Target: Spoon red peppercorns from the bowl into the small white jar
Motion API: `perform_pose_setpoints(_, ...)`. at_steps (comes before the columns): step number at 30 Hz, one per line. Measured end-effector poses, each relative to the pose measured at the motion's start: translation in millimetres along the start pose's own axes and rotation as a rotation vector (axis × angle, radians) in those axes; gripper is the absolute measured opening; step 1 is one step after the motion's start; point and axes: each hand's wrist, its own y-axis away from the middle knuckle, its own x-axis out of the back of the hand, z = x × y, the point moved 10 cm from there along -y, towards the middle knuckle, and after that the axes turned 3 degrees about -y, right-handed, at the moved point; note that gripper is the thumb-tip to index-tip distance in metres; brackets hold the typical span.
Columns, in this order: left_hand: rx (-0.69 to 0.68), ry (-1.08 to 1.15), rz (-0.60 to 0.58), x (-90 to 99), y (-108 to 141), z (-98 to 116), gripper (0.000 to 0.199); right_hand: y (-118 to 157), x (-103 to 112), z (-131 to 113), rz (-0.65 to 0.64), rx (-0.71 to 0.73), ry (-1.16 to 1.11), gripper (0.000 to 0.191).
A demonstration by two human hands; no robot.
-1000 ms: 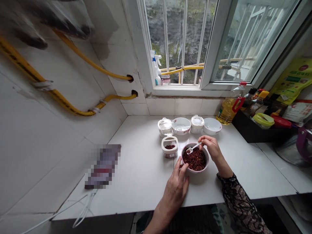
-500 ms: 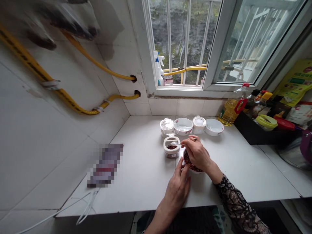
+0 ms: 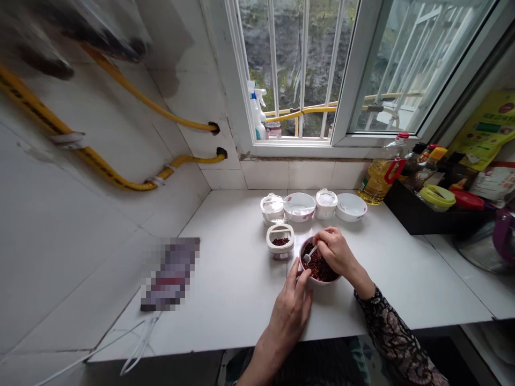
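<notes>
My right hand (image 3: 335, 251) is closed on the handle of a small white spoon (image 3: 308, 258), whose tip rests among dark red bits like peppercorns (image 3: 321, 268) in a bowl. With fingers and thumb at its left rim, my left hand (image 3: 292, 303) holds this pink-rimmed bowl (image 3: 324, 282). Just left of the bowl stands a clear jar (image 3: 280, 242) with a cream rim, its lid raised and similar red bits inside. Behind are two white-topped jars (image 3: 274, 212) and two white bowls (image 3: 299, 207), one with something pale in it.
At the back right stands an oil bottle (image 3: 376, 179) beside a black box (image 3: 420, 214) of sauce bottles and tubs. A pot with a glass lid (image 3: 480, 246) is at the far right. A blurred-out item (image 3: 171, 273) with a white cable (image 3: 139, 351) lies on the left.
My right hand has brought the spoon from over the open jar down to the right, into the bowl. The left hand stays at the bowl's rim. The view has shifted slightly.
</notes>
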Motion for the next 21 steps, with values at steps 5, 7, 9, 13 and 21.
perform_pose_setpoints(5, 0.001, 0.011, -0.001, 0.2, -0.7, 0.8, 0.044, 1.3, 2.5, 19.9, 0.001, -0.213, -0.253, 0.019)
perform_pose_setpoints(7, 0.008, 0.023, -0.010, 0.1, -1.2, 0.9, 0.044, 3.7, 4.0, 31.4, 0.016, -0.316, -0.396, 0.018)
perform_pose_setpoints(9, 0.009, 0.031, -0.014, 0.2, -1.5, 1.2, 0.043, 5.2, 4.8, 38.9, 0.033, -0.375, -0.502, 0.018)
perform_pose_setpoints(13, 0.006, 0.030, -0.012, 0.6, -1.4, 0.5, 0.044, 4.6, 4.4, 44.8, 0.052, -0.412, -0.616, 0.017)
perform_pose_setpoints(21, 0.008, 0.015, -0.010, -1.2, -0.3, -0.9, 0.045, 4.8, 8.7, 43.4, 0.035, -0.393, -0.531, 0.016)
